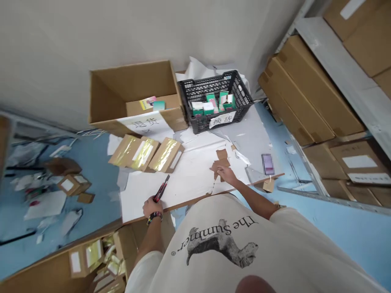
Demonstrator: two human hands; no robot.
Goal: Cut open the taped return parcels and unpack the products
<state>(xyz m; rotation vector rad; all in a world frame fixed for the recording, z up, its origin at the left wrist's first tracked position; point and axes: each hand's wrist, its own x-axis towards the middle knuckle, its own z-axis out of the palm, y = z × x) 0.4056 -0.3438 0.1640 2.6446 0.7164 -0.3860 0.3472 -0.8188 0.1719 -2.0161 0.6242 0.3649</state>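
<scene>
My left hand is closed around a red and black utility knife at the table's front edge, its tip directed away from me. My right hand is at the middle right of the table, its fingers pinched on a torn cardboard scrap. A thin, ragged strip hangs down beside those fingers toward the table edge. Several small cardboard boxes sealed with yellowish tape lie beyond the knife, to the left.
At the back stand a large open carton and a black plastic crate holding green-and-white small boxes. A phone lies at the right end. Shelves with cartons rise at right. A box of taped parcels stands lower left.
</scene>
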